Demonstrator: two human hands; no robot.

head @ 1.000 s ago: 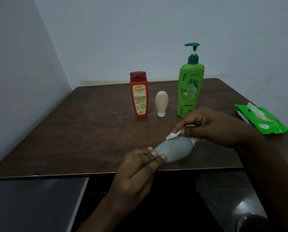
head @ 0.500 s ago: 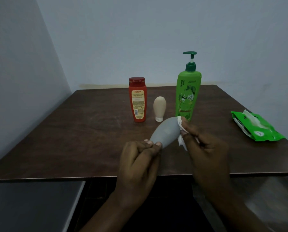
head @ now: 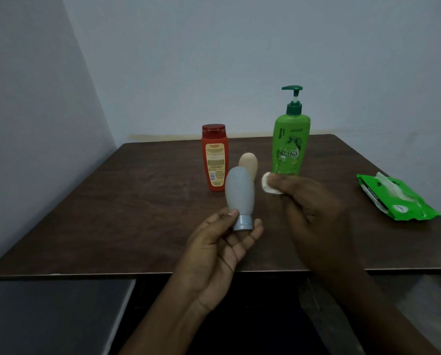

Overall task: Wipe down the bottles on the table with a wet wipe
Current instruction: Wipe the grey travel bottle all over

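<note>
My left hand pinches the cap of a small grey bottle, which stands upside down above the table with its cap at the bottom. My right hand holds a bunched white wet wipe just right of the grey bottle, apart from it. Behind them on the brown table stand an orange bottle with a red cap, a small beige bottle partly hidden by the grey one, and a tall green pump bottle.
A green pack of wet wipes lies at the table's right edge with a wipe sticking out. Walls close in behind and on the left. A grey surface sits below the table's front left edge.
My left hand has turned the grey bottle from lying tilted to upright, cap down. My right hand has lifted the wipe off the bottle and moved it slightly to the right.
</note>
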